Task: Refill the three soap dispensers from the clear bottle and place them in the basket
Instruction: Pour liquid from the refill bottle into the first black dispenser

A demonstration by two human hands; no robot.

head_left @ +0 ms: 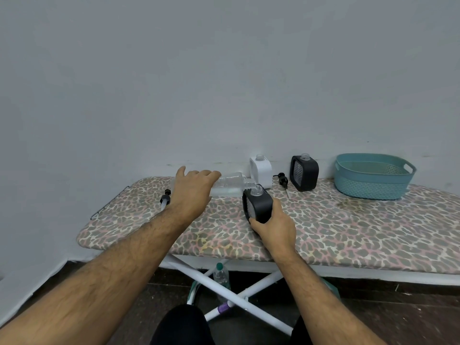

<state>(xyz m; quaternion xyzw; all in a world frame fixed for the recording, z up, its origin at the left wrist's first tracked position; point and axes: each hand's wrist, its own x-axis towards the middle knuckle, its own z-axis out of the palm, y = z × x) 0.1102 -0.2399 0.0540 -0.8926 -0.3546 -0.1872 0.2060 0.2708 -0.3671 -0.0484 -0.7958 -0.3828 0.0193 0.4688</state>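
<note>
On the ironing board (323, 230), my left hand (193, 192) is gripping the clear bottle (227, 186), tipping its mouth against the open neck of the black dispenser (257, 205) that my right hand (273, 226) is clasping upright.

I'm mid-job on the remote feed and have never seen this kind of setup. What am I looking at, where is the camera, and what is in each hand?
There is no machine here: these are a person's two bare arms, seen from one wide-angle camera worn on the head, looking forward and down.

The surface is an ironing board with a leopard-print cover, set against a wall.

The left hand grips the clear bottle, tipped on its side with its mouth at the open neck of a black dispenser. The right hand holds that dispenser from below.

Further back stand a white dispenser and a second black dispenser, both with pumps off. One pump lies between them, another pump near the board's left end. The teal basket sits at the right; nothing shows inside it.
</note>
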